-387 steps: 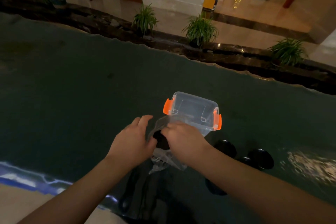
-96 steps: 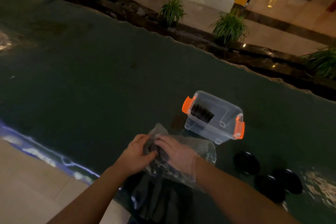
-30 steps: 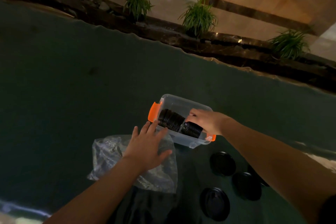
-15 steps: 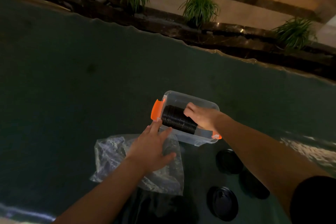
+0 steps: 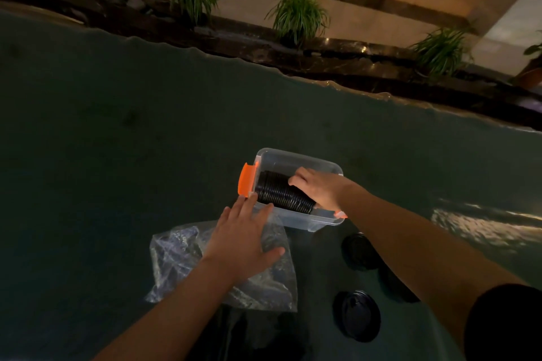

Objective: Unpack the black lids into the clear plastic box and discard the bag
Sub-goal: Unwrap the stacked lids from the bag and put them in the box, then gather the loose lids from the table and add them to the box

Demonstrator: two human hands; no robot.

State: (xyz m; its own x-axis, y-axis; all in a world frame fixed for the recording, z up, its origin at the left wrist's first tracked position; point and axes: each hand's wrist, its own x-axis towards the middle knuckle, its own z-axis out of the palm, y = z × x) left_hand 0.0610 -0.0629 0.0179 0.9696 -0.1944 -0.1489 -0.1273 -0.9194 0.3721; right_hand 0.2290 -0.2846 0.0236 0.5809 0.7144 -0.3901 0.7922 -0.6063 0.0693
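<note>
The clear plastic box [image 5: 296,159] with orange latches stands on the dark table. A row of black lids [image 5: 278,193] lies on edge inside it. My right hand [image 5: 318,188] is in the box, fingers curled over the right end of the row. My left hand [image 5: 245,239] lies flat, fingers spread, on the crumpled clear plastic bag [image 5: 179,255], which lies flat just in front of the box. The fingertips of my left hand touch the box's near wall.
Loose black lids lie on the table at the right: one [image 5: 357,315] near the front, one [image 5: 358,250] behind it, another partly hidden under my right forearm. A dark stone ledge with potted plants [image 5: 297,13] runs behind the table.
The row of lids has closed up against the box's left end under my right hand. My left hand stays flat on the bag, slightly nearer the box.
</note>
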